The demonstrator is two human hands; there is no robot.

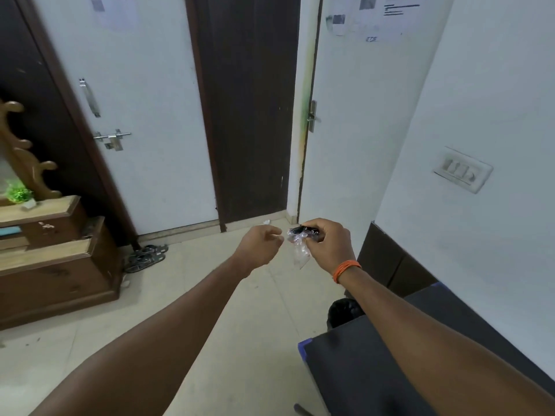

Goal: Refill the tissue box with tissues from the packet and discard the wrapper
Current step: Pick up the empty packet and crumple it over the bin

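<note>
The wrapper (298,243), a crumpled clear plastic film with a dark printed band along its top, hangs just right of the frame's centre, its upper end bunched and its transparent lower part trailing downward over the pale floor.

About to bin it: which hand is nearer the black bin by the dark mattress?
Right. The right hand, pinching the crumpled wrapper, is above the black bin; the left hand is further left, over bare floor, fingers curled and empty.

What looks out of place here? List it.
A small white scrap lies on the floor by the door frame, like dropped litter. The crumpled wrapper is in the right hand, not yet binned.
</note>
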